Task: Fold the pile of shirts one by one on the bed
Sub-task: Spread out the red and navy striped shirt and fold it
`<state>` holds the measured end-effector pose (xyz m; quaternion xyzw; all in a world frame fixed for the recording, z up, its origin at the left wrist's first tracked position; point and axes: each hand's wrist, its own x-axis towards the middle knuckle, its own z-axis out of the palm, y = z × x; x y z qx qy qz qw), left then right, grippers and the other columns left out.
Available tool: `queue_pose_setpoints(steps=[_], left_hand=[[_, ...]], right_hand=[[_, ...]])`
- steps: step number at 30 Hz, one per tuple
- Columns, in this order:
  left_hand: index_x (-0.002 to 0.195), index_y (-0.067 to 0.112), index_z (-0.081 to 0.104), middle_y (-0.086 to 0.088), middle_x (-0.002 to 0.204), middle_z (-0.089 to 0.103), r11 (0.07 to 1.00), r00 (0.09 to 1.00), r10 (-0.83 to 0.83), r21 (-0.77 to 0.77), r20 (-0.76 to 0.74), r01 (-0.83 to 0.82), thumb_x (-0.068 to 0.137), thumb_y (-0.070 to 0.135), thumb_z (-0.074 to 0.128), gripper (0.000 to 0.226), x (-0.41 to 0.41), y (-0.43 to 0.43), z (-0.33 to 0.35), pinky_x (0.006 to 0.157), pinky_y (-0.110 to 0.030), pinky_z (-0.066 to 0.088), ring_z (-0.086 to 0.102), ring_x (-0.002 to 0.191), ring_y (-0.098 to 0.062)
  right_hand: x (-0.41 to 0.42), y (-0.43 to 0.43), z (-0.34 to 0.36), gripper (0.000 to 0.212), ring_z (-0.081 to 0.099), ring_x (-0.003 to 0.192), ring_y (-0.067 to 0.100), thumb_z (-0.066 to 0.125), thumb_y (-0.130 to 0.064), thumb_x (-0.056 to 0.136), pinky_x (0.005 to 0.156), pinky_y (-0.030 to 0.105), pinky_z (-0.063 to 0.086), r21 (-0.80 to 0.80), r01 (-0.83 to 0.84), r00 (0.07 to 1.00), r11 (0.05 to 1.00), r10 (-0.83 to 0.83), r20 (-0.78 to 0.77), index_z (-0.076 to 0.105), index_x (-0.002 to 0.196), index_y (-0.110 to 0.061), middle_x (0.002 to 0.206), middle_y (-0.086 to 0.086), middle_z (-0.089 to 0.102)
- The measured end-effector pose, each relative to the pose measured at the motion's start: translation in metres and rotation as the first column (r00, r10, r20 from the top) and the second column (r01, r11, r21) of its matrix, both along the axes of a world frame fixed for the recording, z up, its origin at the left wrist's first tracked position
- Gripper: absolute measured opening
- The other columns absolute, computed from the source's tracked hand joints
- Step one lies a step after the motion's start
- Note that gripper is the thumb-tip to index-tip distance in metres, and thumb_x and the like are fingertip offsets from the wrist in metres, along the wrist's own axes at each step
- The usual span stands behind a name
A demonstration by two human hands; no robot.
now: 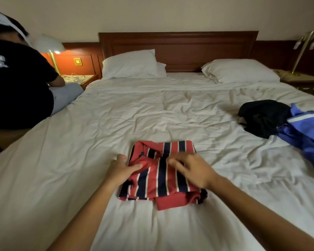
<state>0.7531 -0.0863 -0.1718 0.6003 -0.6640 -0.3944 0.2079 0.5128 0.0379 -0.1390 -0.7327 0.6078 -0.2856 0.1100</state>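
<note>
A red shirt with navy and white stripes point(161, 180) lies folded into a rough rectangle on the white bed point(116, 115), close in front of me. My left hand point(121, 169) lies at its left edge, thumb on the red fabric, fingers fairly straight. Over the shirt's upper right part my right hand point(192, 169) is blurred, its fingers spread and touching the cloth. Far right on the bed lie an unfolded black shirt point(261, 117) and a blue shirt with a white stripe point(306, 133).
Two white pillows point(132, 64) point(241, 71) lean at a wooden headboard point(178, 46). Another person in a black shirt point(16, 84) sits at the bed's left edge. Lamps stand on both bedside tables point(53, 51) point(304, 49).
</note>
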Motion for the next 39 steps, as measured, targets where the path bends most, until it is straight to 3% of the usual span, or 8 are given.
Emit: queue_pose_setpoints(steps=[5, 10, 18, 21, 25, 29, 35, 39], left_hand=[[0.12, 0.009, 0.063, -0.008, 0.114, 0.071, 0.96, 0.987, -0.144, 0.252, 0.069, 0.123, 0.064, 0.047, 0.091, 0.074, -0.005, -0.006, 0.014, 0.098, -0.04, 0.053, 0.068, 0.104, -0.024], [0.116, 0.026, 0.064, 0.008, 0.094, 0.078, 0.874, 0.968, -0.239, 0.416, -0.078, 0.249, 0.074, 0.015, 0.087, 0.049, 0.002, -0.021, 0.016, 0.08, -0.031, 0.059, 0.072, 0.092, -0.01], [0.129, 0.006, 0.061, -0.014, 0.126, 0.067, 0.953, 0.945, -0.268, 0.096, -0.187, 0.289, 0.075, -0.004, 0.081, 0.059, -0.022, -0.079, 0.05, 0.102, -0.033, 0.05, 0.066, 0.112, -0.023], [0.139, 0.013, 0.051, -0.018, 0.132, 0.061, 0.96, 0.955, -0.279, -0.02, -0.104, 0.278, 0.082, 0.008, 0.08, 0.063, -0.043, -0.086, 0.056, 0.096, -0.03, 0.051, 0.062, 0.115, -0.027], [0.156, 0.019, 0.021, -0.014, 0.158, 0.03, 0.985, 0.908, -0.17, 0.038, 0.384, 0.168, 0.074, 0.068, 0.073, 0.109, -0.04, -0.059, 0.041, 0.11, -0.045, 0.04, 0.039, 0.14, -0.034], [0.128, 0.019, 0.052, -0.003, 0.11, 0.069, 0.946, 0.993, -0.06, 0.323, 0.097, 0.026, 0.06, 0.071, 0.08, 0.09, -0.023, -0.007, 0.03, 0.059, -0.029, 0.056, 0.069, 0.091, -0.022], [0.109, 0.008, 0.072, -0.006, 0.1, 0.077, 0.984, 0.915, -0.048, 0.139, -0.4, 0.112, 0.076, 0.0, 0.082, 0.036, -0.017, 0.044, 0.009, 0.09, -0.041, 0.058, 0.073, 0.096, -0.026], [0.11, 0.014, 0.064, -0.002, 0.105, 0.074, 0.999, 0.936, -0.04, 0.001, -0.351, 0.043, 0.076, 0.008, 0.084, 0.04, 0.003, 0.042, 0.004, 0.079, -0.029, 0.055, 0.071, 0.1, -0.025]], right_hand=[[-0.05, -0.088, -0.011, 0.054, 0.035, 0.142, 0.029, 0.027, -0.055, 0.103, 0.115, 0.049, 0.029, 0.32, 0.344, 0.937, 0.883, -0.298, -0.185, 0.039, 0.15, -0.03, 0.154, 0.008, 0.04], [-0.07, -0.115, -0.033, 0.049, 0.043, 0.137, 0.026, 0.047, -0.039, 0.102, 0.116, 0.04, 0.031, 0.466, 0.317, 0.943, 0.826, -0.325, -0.066, 0.045, 0.147, -0.021, 0.15, 0.006, 0.047], [-0.097, -0.05, 0.008, 0.033, 0.07, 0.08, 0.012, 0.08, -0.04, 0.077, 0.067, 0.029, 0.057, 0.627, 0.11, 0.875, 0.772, -0.374, 0.307, 0.067, 0.105, -0.028, 0.095, 0.0, 0.074], [-0.101, -0.001, 0.008, 0.052, 0.073, 0.086, 0.011, 0.086, -0.057, 0.062, 0.063, 0.03, 0.057, 0.652, 0.045, 0.82, 0.757, -0.401, 0.408, 0.065, 0.106, -0.039, 0.099, -0.005, 0.075], [-0.099, 0.017, -0.012, 0.083, 0.07, 0.1, 0.022, 0.083, -0.062, 0.062, 0.071, 0.039, 0.06, 0.672, 0.162, 0.592, 0.723, -0.616, 0.52, 0.047, 0.13, -0.032, 0.114, 0.0, 0.07], [-0.082, 0.006, -0.024, 0.071, 0.066, 0.103, 0.023, 0.077, -0.041, 0.081, 0.084, 0.039, 0.058, 0.652, 0.225, 0.601, 0.724, -0.63, 0.492, 0.042, 0.141, -0.028, 0.122, 0.004, 0.065], [-0.049, 0.051, -0.017, 0.058, 0.067, 0.091, 0.017, 0.077, -0.028, 0.085, 0.066, 0.028, 0.055, 0.526, 0.333, 0.634, 0.783, -0.598, 0.49, 0.047, 0.134, -0.027, 0.106, 0.001, 0.068], [-0.039, 0.107, -0.013, 0.057, 0.075, 0.076, 0.027, 0.083, -0.041, 0.072, 0.057, 0.037, 0.059, 0.606, 0.114, 0.644, 0.787, -0.523, 0.558, 0.049, 0.117, -0.046, 0.093, 0.001, 0.076]])
